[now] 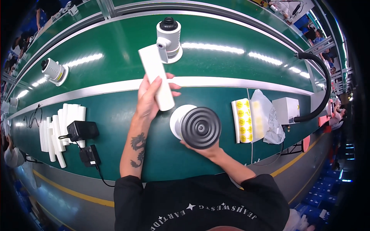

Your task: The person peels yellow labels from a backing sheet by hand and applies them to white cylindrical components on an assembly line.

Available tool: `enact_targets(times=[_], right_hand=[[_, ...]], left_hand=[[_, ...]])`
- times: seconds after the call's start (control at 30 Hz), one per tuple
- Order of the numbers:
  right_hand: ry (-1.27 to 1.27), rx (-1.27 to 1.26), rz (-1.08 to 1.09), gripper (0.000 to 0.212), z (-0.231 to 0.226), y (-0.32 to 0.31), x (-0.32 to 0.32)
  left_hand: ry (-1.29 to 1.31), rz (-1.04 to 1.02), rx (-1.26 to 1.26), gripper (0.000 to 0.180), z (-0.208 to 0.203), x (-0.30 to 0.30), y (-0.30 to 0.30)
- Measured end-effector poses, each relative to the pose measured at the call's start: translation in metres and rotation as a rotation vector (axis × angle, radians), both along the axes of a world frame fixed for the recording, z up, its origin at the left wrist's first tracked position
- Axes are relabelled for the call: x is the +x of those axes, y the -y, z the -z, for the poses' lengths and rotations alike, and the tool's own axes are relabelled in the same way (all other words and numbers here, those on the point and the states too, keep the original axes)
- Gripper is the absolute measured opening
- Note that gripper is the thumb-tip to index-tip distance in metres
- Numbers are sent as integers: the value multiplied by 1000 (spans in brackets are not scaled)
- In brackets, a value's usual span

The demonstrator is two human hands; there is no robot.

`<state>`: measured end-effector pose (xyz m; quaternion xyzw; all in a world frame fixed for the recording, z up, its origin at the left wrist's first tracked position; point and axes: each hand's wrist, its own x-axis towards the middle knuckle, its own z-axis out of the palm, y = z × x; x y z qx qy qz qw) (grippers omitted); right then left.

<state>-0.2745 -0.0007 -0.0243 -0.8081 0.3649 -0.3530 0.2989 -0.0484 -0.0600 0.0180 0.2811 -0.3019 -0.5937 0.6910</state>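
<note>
My left hand [147, 98] is closed round a long, flat white sleeve-like piece [156, 77], held upright and tilted above the bench, thumb across its front. In my right hand [206, 151] is a white device with a black ribbed disc [200, 127] facing up; its white round part [176, 122] shows at the left. The fingers under it are mostly hidden. Beyond the white piece, a white device with a black top [169, 42] stands on the green conveyor belt [115, 46], partly covered by that piece.
Another white device [55, 72] sits farther left on the belt. White strips [58, 131] lie piled at the left, beside black power adapters [83, 131]. At the right are a yellow sticker sheet [244, 120], clear plastic bags [266, 119] and a white box [286, 109] with a black flexible hose [327, 84].
</note>
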Motion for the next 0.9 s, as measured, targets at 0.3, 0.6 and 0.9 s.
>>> enact_targets(times=[0.3, 0.6, 0.9], right_hand=[[209, 269, -127, 79, -9, 1, -5], [410, 100, 93, 18, -69, 83, -10], [230, 153, -198, 31, -87, 134, 39]], left_hand=[[20, 107, -34, 40, -2, -25, 15], [-119, 85, 20, 45, -15, -35, 23], [-149, 63, -78, 49, -16, -36, 26]])
